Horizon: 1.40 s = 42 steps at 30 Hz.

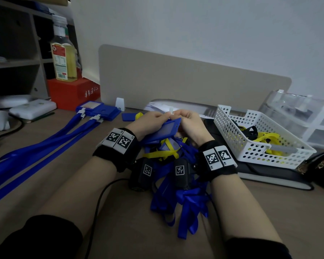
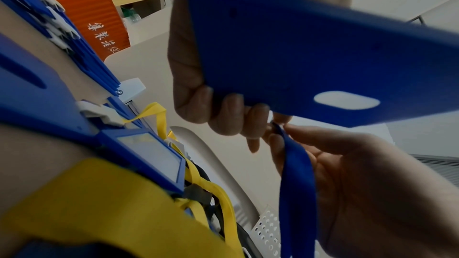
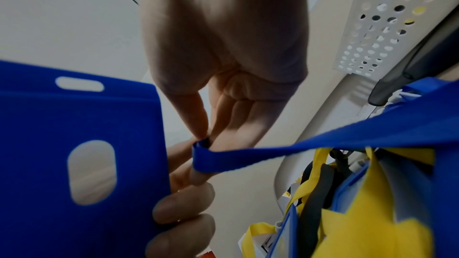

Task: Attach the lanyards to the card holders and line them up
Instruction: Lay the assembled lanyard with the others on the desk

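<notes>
Above a tangled blue-and-yellow ribbon pile [image 1: 174, 165], the left hand [image 1: 148, 120] grips a flat blue plastic card holder [image 1: 163, 129]; the right hand [image 1: 191, 124] pinches a blue ribbon lanyard [image 3: 248, 156].

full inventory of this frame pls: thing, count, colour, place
held card holder: 1, blue, between both hands
held lanyard: 1, blue, end pinched by right hand
finished holders with lanyards: several, blue, desk left
lanyard pile: many, blue and yellow, under the wrists
basket: 1, white perforated, right, holds yellow and black lanyards
bottle: 1, clear with yellow liquid, on red box
divider panel: 1, beige, desk rear
clear drawers: 1 unit, far right
left hand: grips holder
right hand: pinches lanyard end
</notes>
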Tool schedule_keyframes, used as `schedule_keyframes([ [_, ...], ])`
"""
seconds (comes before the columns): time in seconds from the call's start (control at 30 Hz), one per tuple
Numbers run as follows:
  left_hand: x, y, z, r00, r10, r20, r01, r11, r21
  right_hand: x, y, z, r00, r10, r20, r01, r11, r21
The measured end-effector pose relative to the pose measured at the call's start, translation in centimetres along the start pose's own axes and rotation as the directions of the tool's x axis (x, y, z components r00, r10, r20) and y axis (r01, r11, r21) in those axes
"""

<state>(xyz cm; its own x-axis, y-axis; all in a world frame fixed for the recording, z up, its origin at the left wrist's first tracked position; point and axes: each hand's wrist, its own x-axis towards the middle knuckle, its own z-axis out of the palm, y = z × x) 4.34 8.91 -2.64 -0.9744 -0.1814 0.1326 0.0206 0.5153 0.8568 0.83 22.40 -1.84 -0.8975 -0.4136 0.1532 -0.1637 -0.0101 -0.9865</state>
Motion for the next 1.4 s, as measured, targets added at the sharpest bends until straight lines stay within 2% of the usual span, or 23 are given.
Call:
schedule_keyframes([
  [0.17, 0.0, 0.2, 0.1, 0.998, 0.006, -0.063, -0.009, 0.998, -0.055, -0.3, -0.1, 0.1, 0.999, 0.012, 0.03, -0.01, 0.998, -0.067],
  [0.33, 0.4, -0.1, -0.2, 0.99, 0.037, -0.139, -0.043, 0.998, -0.036, 0.0, -0.2, -0.3, 0.994, -0.027, -0.104, 0.021, 0.998, -0.054],
  [0.4, 0.4, -0.2, -0.2, 0.996, 0.016, -0.087, -0.022, 0.998, -0.066, 0.3, 0.0, -0.7, 0.99, -0.067, -0.128, 0.057, 0.995, -0.081],
  [0.53, 0.1, 0.2, -0.1, 1.0, 0.012, 0.0, -0.012, 0.99, -0.139, 0.2, 0.3, -0.8, 0.996, -0.079, -0.033, 0.076, 0.993, -0.085],
  [0.63, -0.4, 0.8, -0.2, 1.0, 0.019, 0.022, -0.016, 0.991, -0.133, 0.2, 0.2, -0.7, 0.997, -0.072, -0.022, 0.071, 0.995, -0.069],
  [1.03, -0.5, 0.8, -0.6, 0.99, 0.06, 0.127, -0.032, 0.977, -0.213, 0.0, -0.2, -1.3, 0.996, 0.075, 0.039, -0.082, 0.969, 0.233],
  [1.23, -0.3, 0.6, -0.8, 0.977, 0.029, 0.212, 0.027, 0.967, -0.254, -0.5, -0.5, -1.1, 0.995, 0.078, 0.056, -0.089, 0.968, 0.233],
  [1.4, -0.6, 0.9, -0.8, 0.973, 0.035, 0.229, 0.035, 0.956, -0.291, -0.4, -0.3, -1.1, 0.995, 0.096, 0.026, -0.099, 0.977, 0.188],
])
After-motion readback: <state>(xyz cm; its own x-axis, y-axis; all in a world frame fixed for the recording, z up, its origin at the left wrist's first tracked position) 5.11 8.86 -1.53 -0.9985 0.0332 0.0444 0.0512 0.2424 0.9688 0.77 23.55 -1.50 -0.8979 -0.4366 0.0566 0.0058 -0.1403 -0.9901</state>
